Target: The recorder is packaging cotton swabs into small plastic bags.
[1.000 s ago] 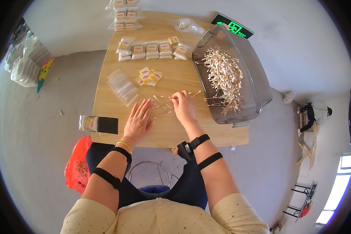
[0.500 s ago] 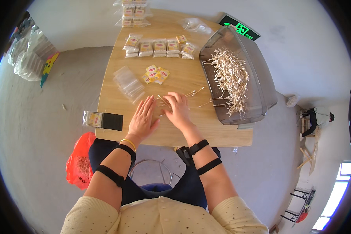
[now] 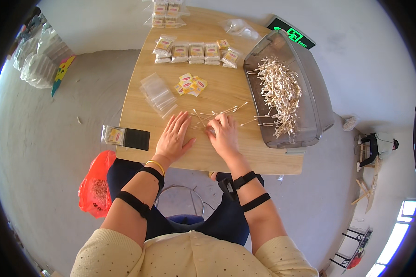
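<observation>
My left hand (image 3: 174, 138) lies flat on the table with its fingers stretched out, and nothing is in it. To its right, my right hand (image 3: 224, 135) is bent down with its fingers drawn together on cotton swabs; its fingertips are partly hidden. Several loose cotton swabs (image 3: 226, 111) lie crossed on the wood just beyond and between the two hands. Beyond my left hand are a fan of clear plastic bags (image 3: 158, 94) and a small pile of yellow and white cards (image 3: 191, 85).
A grey see-through bin (image 3: 310, 115) at the right holds a heap of swabs (image 3: 282, 92). Filled swab packs (image 3: 196, 52) stand in a row at the back of the table (image 3: 138, 154). A pack on a black holder (image 3: 136, 139) sits at the left edge. A red bag (image 3: 94, 184) is below.
My right hand has moved a little to the right, away from my left hand, and its fingers have curled in over the swabs. The left hand stays flat. The whole view has shifted slightly.
</observation>
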`<action>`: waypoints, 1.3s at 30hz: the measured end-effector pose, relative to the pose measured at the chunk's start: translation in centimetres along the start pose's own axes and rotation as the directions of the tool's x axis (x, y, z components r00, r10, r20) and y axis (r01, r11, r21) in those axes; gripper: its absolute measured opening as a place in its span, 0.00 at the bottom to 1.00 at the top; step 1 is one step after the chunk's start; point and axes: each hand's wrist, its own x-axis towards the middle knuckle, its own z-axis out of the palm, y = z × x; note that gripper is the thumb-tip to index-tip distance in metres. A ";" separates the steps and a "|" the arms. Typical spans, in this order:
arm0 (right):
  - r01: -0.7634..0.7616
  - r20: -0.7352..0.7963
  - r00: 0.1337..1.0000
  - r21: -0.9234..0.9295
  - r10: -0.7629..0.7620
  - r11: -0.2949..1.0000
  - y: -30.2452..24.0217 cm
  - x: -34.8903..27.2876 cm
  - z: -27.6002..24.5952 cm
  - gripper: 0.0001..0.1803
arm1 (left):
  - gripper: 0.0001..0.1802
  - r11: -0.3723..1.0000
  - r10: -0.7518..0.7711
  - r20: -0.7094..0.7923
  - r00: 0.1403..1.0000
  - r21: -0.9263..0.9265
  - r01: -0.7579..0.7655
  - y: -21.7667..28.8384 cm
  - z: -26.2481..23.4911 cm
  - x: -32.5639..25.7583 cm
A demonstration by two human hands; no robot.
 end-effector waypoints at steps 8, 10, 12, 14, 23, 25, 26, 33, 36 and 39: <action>-0.033 -0.050 0.998 0.098 0.039 0.995 -0.6 -0.8 1.1 0.12 | 0.38 1.000 0.003 -0.003 1.000 0.008 -0.003 -0.2 0.1 0.0; -0.078 -0.095 0.991 0.153 0.093 0.985 -0.5 -0.7 1.2 0.12 | 0.38 1.000 -0.001 0.003 1.000 0.005 0.001 -0.2 0.0 0.0; -0.089 -0.091 0.990 0.149 0.103 0.985 -0.3 -0.5 1.3 0.12 | 0.38 1.000 -0.005 0.008 1.000 0.002 0.005 -0.1 0.0 0.0; -0.098 -0.088 0.990 0.145 0.112 0.984 -0.3 -0.4 1.4 0.11 | 0.37 1.000 0.000 0.008 1.000 0.014 0.000 -0.2 0.1 0.0; -0.131 -0.003 0.991 0.123 0.133 0.984 0.7 -0.1 1.5 0.08 | 0.36 1.000 0.009 -0.022 1.000 -0.021 -0.009 -0.1 0.1 0.1; -0.101 -0.028 0.994 0.027 0.102 0.995 0.6 0.2 1.2 0.07 | 0.36 1.000 0.010 -0.030 1.000 -0.023 -0.011 -0.1 0.2 0.1; -0.102 -0.029 0.994 0.026 0.102 0.994 0.5 0.4 1.1 0.07 | 0.35 1.000 0.012 -0.039 0.999 -0.025 -0.013 -0.1 0.1 0.1; -0.167 -0.040 0.985 0.002 0.167 0.986 -0.8 2.2 1.6 0.09 | 0.35 1.000 0.011 -0.018 1.000 0.007 -0.011 -0.3 0.3 0.0; -0.172 -0.045 0.984 0.004 0.172 0.985 -0.4 2.5 2.0 0.09 | 0.35 1.000 0.010 -0.012 1.000 0.021 -0.010 -0.4 0.5 0.1; -0.154 -0.083 0.982 0.149 0.168 0.977 0.7 2.5 1.6 0.08 | 0.34 1.000 0.010 -0.011 1.000 0.013 -0.010 -0.4 0.3 -0.1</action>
